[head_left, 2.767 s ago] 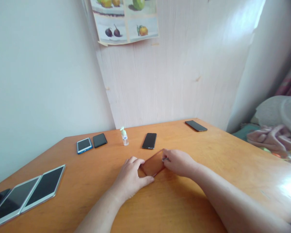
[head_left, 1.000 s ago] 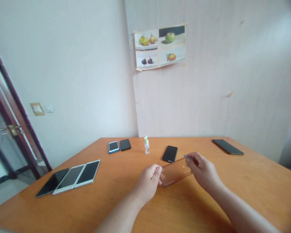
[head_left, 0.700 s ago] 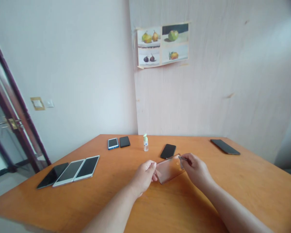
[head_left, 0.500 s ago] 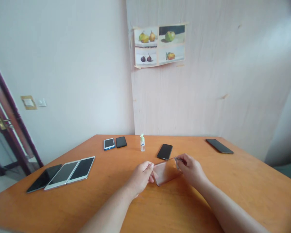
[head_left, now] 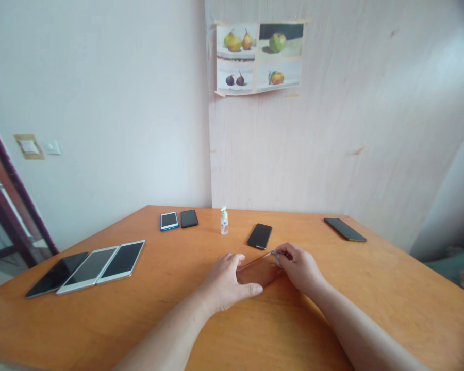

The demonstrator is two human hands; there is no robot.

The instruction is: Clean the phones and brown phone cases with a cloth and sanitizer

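Note:
A clear phone case (head_left: 258,272) is tilted just above or against the wooden table in front of me. Its right end is pinched between the thumb and fingers of my right hand (head_left: 297,265). At its left end is my left hand (head_left: 228,283), thumb stretched out and apart from the fingers. The fingers lie by the case's left edge; whether they touch it I cannot tell. Beyond the case, a black phone (head_left: 260,236) rests flat, and a small pump bottle (head_left: 224,221) stands upright to its left.
On the left, a black tablet (head_left: 56,274) and two white-edged tablets (head_left: 90,270) lie side by side. A blue-edged phone (head_left: 169,221) and a dark phone (head_left: 189,218) are at the back left. Another dark device (head_left: 345,230) sits at the right. The table (head_left: 255,335) meets the wall behind.
My left hand has gone from pinching the case's left end to thumb and fingers spread apart. My right hand keeps its pinch. The view has shifted slightly.

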